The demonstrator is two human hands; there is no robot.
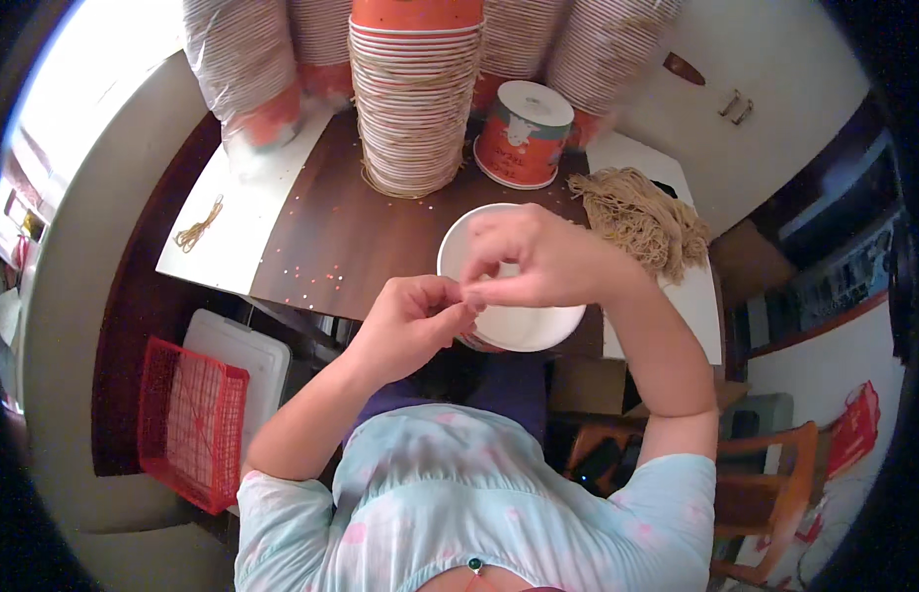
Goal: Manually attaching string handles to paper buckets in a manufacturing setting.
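My left hand (412,321) and my right hand (535,259) meet over an open white paper bucket (509,331) at the near edge of the brown table (341,242). The fingertips of both hands pinch together at one spot, on something too thin to make out. A heap of tan strings (642,217) lies just right of the bucket. One upturned red and white bucket (525,135) stands behind it. A tall stack of the same buckets (416,94), bound with string, rises at the table's middle.
More bucket stacks in clear plastic (252,69) line the table's far side. A white sheet (237,212) with a loose string (199,229) covers the left part. A red mesh basket (193,424) sits on the floor at left, a wooden chair (765,493) at right.
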